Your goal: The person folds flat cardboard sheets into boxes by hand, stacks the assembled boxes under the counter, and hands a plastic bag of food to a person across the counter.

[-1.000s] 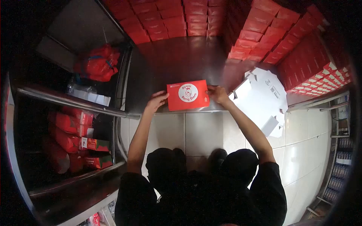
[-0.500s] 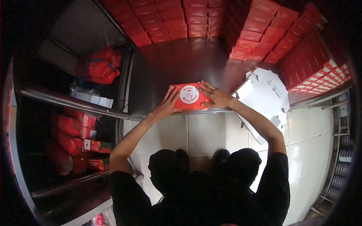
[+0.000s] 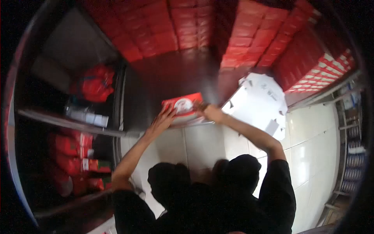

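Observation:
A red cardboard food box [image 3: 191, 97] with a round white printed emblem on top lies at the front edge of the dark counter, its lettering smeared by motion. At its left end, my left hand [image 3: 165, 117] grips the side, with several fingers over the top. My right hand [image 3: 211, 113] holds the opposite end, fingers bent around the corner. The thumbs and undersides of both hands are hard to make out. Just right of my right hand lies a stack of flat white box blanks [image 3: 257, 103], overhanging the counter's edge.
Tall stacks of red boxes [image 3: 152, 39] line the back of the dark counter [image 3: 156, 80], with more stacks [image 3: 311, 58] at the right. On the left, a metal shelf [image 3: 74, 124] holds red bags [image 3: 97, 85] and red packets. A rack [image 3: 348, 167] stands far right on the tiled floor.
The camera view has shifted, blurring the picture. My right hand's fingers, earlier spread flat over the box top, have drawn to its right end. The box remains at the counter edge.

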### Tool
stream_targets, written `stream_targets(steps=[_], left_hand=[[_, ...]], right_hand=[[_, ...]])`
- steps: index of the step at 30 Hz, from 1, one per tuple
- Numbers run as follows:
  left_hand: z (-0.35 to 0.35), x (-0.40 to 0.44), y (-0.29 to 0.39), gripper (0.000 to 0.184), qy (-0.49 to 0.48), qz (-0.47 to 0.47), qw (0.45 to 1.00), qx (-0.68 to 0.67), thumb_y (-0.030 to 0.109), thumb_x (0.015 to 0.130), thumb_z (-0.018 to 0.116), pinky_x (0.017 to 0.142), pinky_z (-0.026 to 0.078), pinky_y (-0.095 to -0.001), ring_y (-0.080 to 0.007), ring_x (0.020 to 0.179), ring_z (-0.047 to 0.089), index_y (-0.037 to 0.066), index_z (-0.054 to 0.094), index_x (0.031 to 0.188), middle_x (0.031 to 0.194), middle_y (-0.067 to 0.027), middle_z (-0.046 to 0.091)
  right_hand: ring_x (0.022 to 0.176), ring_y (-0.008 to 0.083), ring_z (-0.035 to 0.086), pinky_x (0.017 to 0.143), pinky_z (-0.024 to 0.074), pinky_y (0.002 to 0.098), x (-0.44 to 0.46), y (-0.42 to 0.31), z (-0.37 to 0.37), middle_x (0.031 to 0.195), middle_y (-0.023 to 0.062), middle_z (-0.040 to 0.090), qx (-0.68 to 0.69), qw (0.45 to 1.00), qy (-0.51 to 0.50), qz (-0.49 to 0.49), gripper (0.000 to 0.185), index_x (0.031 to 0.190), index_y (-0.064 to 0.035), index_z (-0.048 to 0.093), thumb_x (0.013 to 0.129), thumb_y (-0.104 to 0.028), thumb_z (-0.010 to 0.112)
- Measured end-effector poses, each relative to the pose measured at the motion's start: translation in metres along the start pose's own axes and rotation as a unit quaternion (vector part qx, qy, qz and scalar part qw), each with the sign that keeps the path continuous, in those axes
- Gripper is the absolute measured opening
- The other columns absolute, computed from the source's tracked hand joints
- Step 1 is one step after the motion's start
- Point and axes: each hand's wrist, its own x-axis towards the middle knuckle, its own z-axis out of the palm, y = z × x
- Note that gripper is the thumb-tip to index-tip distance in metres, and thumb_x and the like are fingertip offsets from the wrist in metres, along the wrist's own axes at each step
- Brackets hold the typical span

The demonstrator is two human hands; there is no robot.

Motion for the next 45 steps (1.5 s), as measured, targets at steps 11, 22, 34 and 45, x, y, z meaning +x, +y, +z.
stream_targets(steps=[11,22,34,45], left_hand=[[0.014,0.0,0.004,0.055,0.22,-0.441,0.761,-0.422,0.044,0.086,0.047,0.097,0.03,-0.0499,-0.0315,0.126,0.029,0.014,0.034,0.131,0.141,-0.0176,0.018],[-0.201,0.092,0.047,0.043,0.128,-0.27,0.493,-0.817,0.031,0.08,0.058,0.085,0.046,-0.036,-0.0208,0.1,0.056,0.007,0.051,0.115,0.111,-0.0076,0.057],[-0.276,0.221,0.177,0.044,0.278,-0.092,0.551,-0.782,0.031,0.089,0.044,0.093,0.039,-0.0377,-0.0222,0.113,0.045,0.005,0.039,0.125,0.125,-0.0095,0.044],[-0.311,0.349,0.195,0.048,0.108,0.009,0.66,-0.743,0.045,0.082,0.055,0.078,0.047,-0.04,-0.0194,0.092,0.05,0.012,0.046,0.114,0.104,-0.0054,0.047]], right_hand=[[0.103,0.031,0.054,0.073,0.0526,0.0356,-0.042,-0.044,-0.002,0.141,0.0139,0.021,0.176,0.963,0.206,-0.006,0.052,0.132,-0.0151,0.035,0.083,-0.018,0.051],[0.119,0.0328,0.036,0.093,0.0309,0.0464,-0.147,-0.045,-0.228,0.135,0.0132,0.033,0.016,0.864,0.503,-0.016,0.062,0.126,-0.0121,0.041,0.068,-0.014,0.063],[0.102,0.0274,0.044,0.081,0.0346,0.043,-0.174,-0.054,-0.294,0.119,0.0061,0.048,-0.218,0.716,0.657,0.09,0.034,0.1,-0.0315,0.058,0.067,-0.024,0.061],[0.106,0.0244,0.04,0.075,0.0341,0.0472,-0.21,0.071,-0.342,0.114,-0.0022,0.047,-0.424,0.652,0.605,0.171,0.044,0.109,-0.0358,0.053,0.068,-0.022,0.062]])
